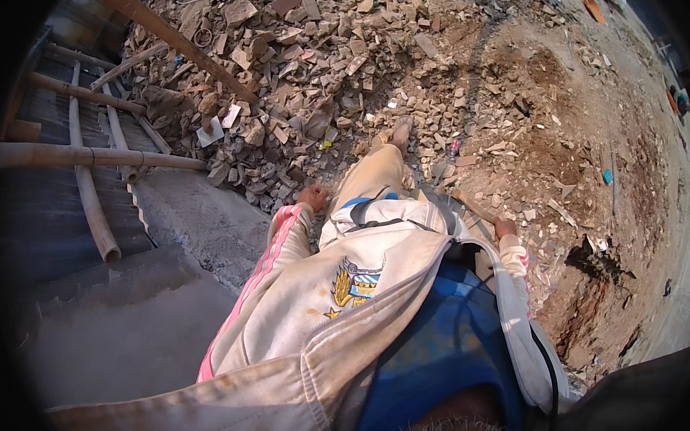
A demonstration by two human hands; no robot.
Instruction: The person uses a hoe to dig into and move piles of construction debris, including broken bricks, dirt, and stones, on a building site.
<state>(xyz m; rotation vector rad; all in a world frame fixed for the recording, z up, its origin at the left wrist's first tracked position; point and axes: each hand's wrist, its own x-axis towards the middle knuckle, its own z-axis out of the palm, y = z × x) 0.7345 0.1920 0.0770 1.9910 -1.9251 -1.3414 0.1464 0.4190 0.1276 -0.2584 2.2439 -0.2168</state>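
Observation:
My left hand hangs beside my tan trouser leg, its fingers curled in with nothing seen in them. On the other side, my right hand is closed round one end of a wooden handle. That handle slants away to the upper left, toward my leg; what its far end joins, if anything, I cannot make out. A pale jacket with pink sleeve stripes hangs open over a blue shirt and covers much of the view below my hands.
Broken brick and stone rubble piles up ahead. Bamboo poles lie across dark corrugated sheeting at left, beside a grey concrete slab. A wooden beam leans over the rubble. Dug earth with a dark hollow lies at right.

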